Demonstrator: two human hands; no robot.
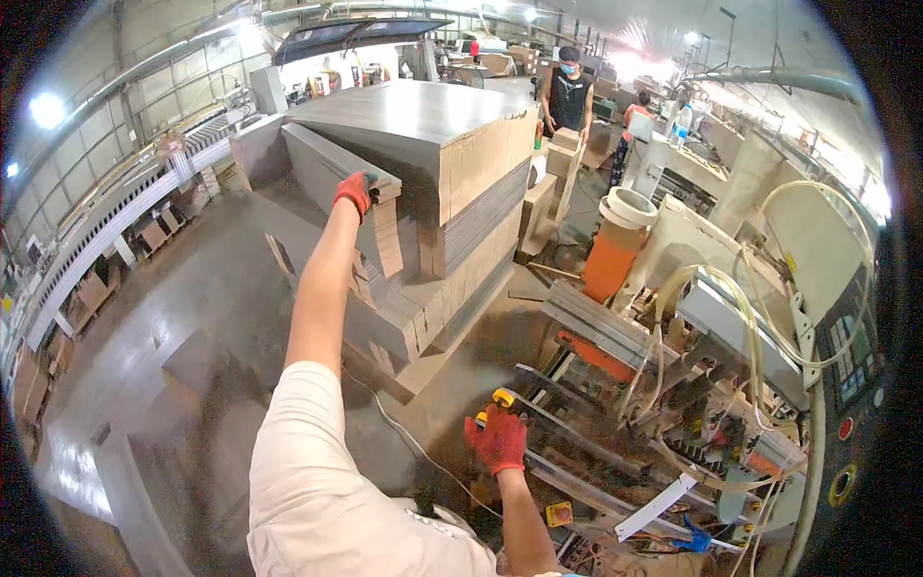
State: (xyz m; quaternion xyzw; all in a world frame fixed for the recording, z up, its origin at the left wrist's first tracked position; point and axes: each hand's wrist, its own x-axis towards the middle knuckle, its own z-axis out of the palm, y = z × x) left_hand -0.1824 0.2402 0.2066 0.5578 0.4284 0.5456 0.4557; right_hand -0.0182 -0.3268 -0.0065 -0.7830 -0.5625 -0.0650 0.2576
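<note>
A narrow stack of grey boards [332, 154] sits on the near left part of a large pile of panels [481, 183], its closer end pointing toward the person. The left hand [356, 192], in a red glove, is at that end with its fingers bent over the edge — I cannot tell whether they grip a board or only rest there. The right hand [500, 442], also red-gloved, is low down at a yellow knob [503, 396] beside the machine rails [577, 423]; its grip cannot be made out either. A pale cable [404, 433] crosses the floor between pile and machine. Farther right stand an orange cylinder [612, 255] and a control panel [851, 351] — and beyond the pile, a co-worker [567, 96] in a dark sleeveless top.
</note>
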